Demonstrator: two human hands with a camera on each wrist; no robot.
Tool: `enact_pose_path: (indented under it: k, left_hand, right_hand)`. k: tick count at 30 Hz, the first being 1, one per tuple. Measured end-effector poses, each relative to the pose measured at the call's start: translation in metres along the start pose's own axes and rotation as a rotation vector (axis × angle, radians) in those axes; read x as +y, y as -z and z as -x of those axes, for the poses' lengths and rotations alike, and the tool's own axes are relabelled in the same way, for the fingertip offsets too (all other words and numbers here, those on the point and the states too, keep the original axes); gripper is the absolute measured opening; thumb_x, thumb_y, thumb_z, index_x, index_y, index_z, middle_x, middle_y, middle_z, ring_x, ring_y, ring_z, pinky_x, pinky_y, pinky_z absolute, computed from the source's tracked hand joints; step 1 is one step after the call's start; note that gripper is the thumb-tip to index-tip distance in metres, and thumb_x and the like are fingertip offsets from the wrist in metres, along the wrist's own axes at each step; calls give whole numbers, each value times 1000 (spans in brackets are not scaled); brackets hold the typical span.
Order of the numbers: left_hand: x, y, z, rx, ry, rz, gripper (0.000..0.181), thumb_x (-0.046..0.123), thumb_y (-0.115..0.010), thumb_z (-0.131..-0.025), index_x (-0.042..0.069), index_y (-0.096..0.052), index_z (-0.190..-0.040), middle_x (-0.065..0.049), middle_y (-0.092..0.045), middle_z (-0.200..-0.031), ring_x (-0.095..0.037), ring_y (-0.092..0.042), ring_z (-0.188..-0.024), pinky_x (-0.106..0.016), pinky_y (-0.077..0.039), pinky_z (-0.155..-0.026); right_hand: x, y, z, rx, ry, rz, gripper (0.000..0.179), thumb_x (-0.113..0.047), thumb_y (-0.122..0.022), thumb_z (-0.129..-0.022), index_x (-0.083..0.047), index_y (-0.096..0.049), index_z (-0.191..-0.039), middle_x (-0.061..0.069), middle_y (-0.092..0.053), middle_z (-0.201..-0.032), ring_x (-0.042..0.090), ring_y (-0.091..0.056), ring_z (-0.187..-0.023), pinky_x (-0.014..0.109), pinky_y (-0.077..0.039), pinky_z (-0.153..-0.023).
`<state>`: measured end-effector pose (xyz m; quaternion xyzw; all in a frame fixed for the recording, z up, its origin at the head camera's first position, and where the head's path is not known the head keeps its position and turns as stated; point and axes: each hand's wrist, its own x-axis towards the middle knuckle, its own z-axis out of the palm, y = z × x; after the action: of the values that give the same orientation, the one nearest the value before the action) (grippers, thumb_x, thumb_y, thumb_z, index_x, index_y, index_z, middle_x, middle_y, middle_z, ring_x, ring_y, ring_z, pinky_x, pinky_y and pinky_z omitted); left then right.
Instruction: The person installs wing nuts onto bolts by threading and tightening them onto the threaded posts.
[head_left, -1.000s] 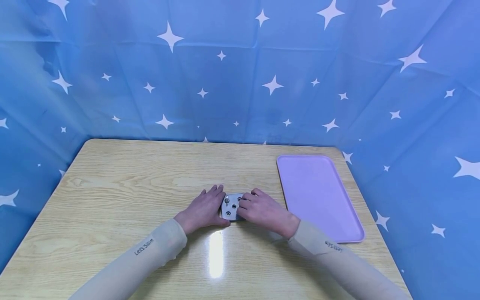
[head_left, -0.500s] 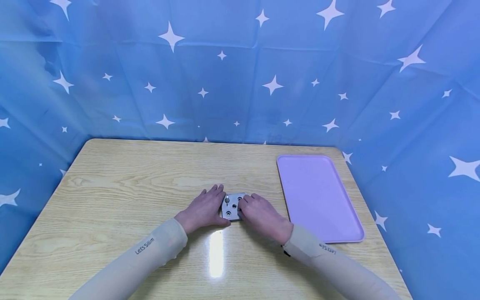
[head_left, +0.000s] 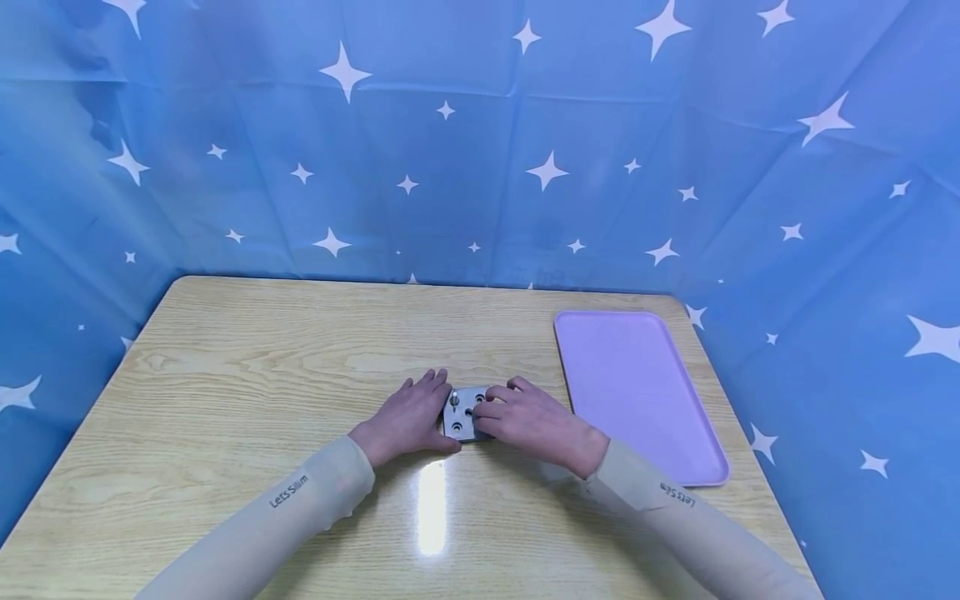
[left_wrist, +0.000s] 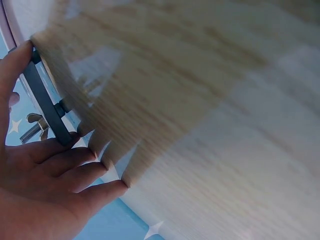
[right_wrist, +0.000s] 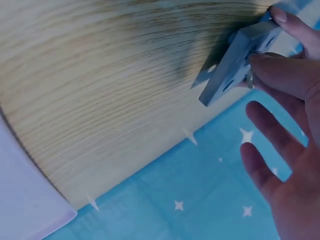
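Observation:
A grey metal plate (head_left: 467, 423) with several round holes lies at the table's middle, slightly raised on dark feet in the left wrist view. A wing screw (left_wrist: 34, 128) stands in its far left corner. My left hand (head_left: 408, 419) grips the plate at its left side, thumb on the near edge and index finger at the far one. My right hand (head_left: 536, 423) is over the plate's right half. Thumb and index finger pinch at a hole there, on a small dark fastener (right_wrist: 251, 56) mostly hidden by the thumb; the other fingers are spread.
A purple tray (head_left: 630, 383) lies on the right side of the wooden table (head_left: 262, 358). Blue cloth (head_left: 465, 142) with white stars hangs behind and beside the table. Light glares off the tabletop in front of the plate.
My right hand turned inward with its wrist toward me half a second ago, then turned back out, the forearm shifting right. The left hand and the plate have stayed put.

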<state>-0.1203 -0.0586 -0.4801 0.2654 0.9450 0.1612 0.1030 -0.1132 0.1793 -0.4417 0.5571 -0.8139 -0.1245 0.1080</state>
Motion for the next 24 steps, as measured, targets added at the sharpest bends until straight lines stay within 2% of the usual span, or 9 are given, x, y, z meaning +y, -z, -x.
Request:
enact_pose_path:
  k: [6,11,14,18,24]
  left_hand:
    - [1,0,1,12,-5,-6,97,55,-87,-77,-4,-52,-145,-25,-43,-157,-42,-39,-147,-61,-35,-115]
    - [1,-1,0,14,-5,0,97,54,-87,-77,-5,-52,-145,-25,-43,-157,-42,-39,-147,-61,-35,-115]
    - [0,-1,1,14,-8,3,97,54,-87,-77,-5,-52,-145,-26,-43,-157,-43,-39,-146,-61,-35,-115]
    - [1,0,1,10,-10,1,97,55,-87,-78,-5,-51,-146,-26,-42,-157,-43,-38,-147,-61,-34,-115]
    - [1,0,2,13,-14,12,97,54,-87,-77,-7,-52,-145,-27,-42,-156,-44,-39,-146,-62,-34,-114]
  right_hand:
    - [1,-3,-4,39,-6,22,21,-15,-81,-86,-22,-74,-105,-11,-71,-110,15,-61,-103,37,-48,-84]
    - [-2,-6,-6,53,-53,22,16,-17,-82,-86,-22,-73,-98,-11,-70,-101,15,-60,-98,36,-47,-82]
    - [-7,-9,-9,65,-93,26,11,-17,-79,-88,-20,-72,-97,-9,-70,-97,15,-60,-94,33,-46,-77]
    - [-15,-12,-14,80,-196,-11,7,-19,-77,-91,-15,-71,-93,-3,-69,-91,16,-60,-83,30,-48,-67]
    - [-26,-14,-21,91,-413,-173,15,-15,-78,-90,-11,-66,-82,0,-63,-76,15,-52,-63,28,-43,-56]
